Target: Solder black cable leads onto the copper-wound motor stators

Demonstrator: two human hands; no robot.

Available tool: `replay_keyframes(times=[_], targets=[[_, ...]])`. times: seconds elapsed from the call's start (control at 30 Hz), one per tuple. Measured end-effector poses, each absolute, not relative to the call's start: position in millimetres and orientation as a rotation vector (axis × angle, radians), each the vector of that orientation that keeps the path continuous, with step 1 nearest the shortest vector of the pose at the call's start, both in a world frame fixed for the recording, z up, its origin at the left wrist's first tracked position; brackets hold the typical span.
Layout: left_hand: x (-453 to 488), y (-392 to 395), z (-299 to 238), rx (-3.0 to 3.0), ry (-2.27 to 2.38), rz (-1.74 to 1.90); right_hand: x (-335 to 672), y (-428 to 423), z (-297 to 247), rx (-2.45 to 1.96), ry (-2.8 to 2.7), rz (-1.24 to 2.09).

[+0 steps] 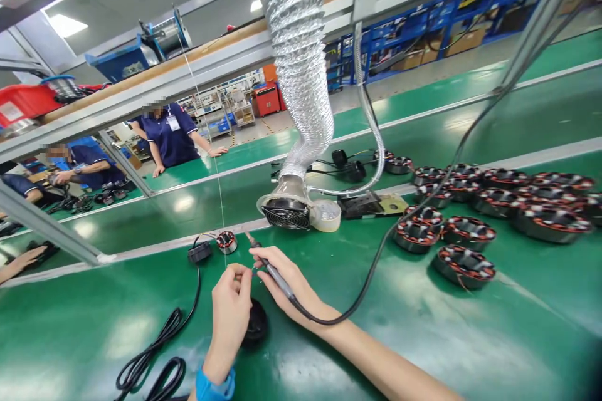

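My right hand (282, 272) is closed round a soldering iron (278, 277), its tip pointing up and to the left. The iron's grey cable runs across my right forearm. My left hand (232, 297) is pinched on a thin wire, its fingertips close to those of my right hand. A fine strand of solder wire (219, 182) hangs from above down to my left hand. Under the hands sits a black round part (255, 322), partly hidden by my left hand. Just beyond lie a small wound stator (226, 242) and a black box-shaped part (200, 252) with a cable.
Several wound stators (463, 266) stand at the right. A fume fan (286, 213) hangs from a foil duct (301, 62), beside a tape roll (326, 215). Coiled black cable (153, 351) lies front left. A wire spool (169, 36) sits on the shelf. Co-workers (172, 135) are across the bench.
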State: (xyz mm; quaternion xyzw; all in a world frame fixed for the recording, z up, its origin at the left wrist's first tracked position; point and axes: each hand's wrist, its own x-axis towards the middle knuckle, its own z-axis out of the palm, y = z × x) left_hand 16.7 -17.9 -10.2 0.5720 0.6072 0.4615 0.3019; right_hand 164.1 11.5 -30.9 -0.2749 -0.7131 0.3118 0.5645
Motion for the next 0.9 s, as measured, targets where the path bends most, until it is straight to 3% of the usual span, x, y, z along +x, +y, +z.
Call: replay_keyframes(times=[0.4, 0.9], targets=[[8.8, -10.7, -2.5, 1.605, 1.51, 1.082, 163.1, 21.7, -31.5, -0.656, -1.608, 0.822], [-7.3, -5.0, 10.6, 1.269, 1.323, 0.904, 158.6, 19.6, -41.3, -0.727, -1.623, 0.734]])
